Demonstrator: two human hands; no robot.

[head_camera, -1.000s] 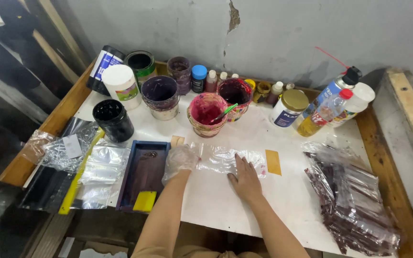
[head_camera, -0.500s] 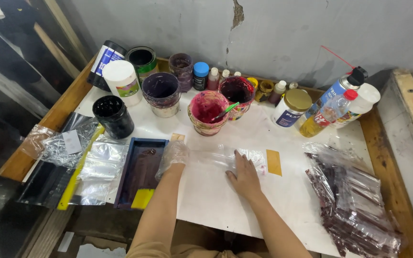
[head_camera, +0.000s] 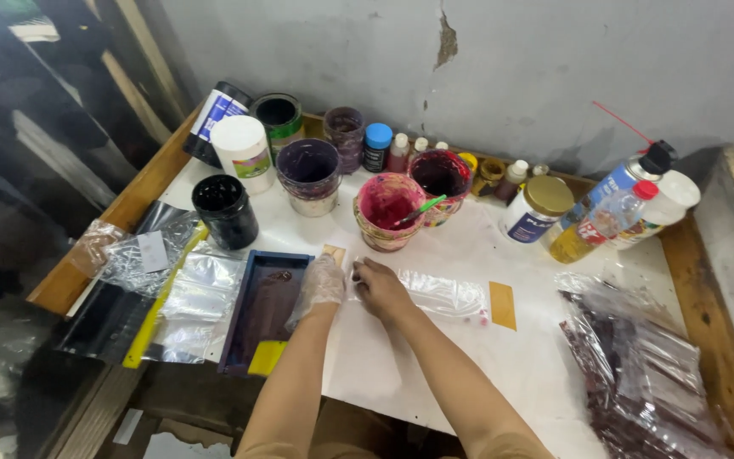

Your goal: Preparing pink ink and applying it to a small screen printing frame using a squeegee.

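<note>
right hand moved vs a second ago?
Yes. The right hand slid left along the clear plastic bag, away from the tan tape strip, toward the gloved left hand.

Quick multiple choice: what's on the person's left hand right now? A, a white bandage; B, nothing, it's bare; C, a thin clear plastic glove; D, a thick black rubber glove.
C: the left hand is covered by a thin, see-through plastic glove, while the right hand beside it is bare and rests on the clear plastic bag on the white sheet.

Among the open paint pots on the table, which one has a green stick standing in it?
The pink-stained pot, just beyond the two hands, holds the green stick. The black pot and purple pot hold none.
</note>
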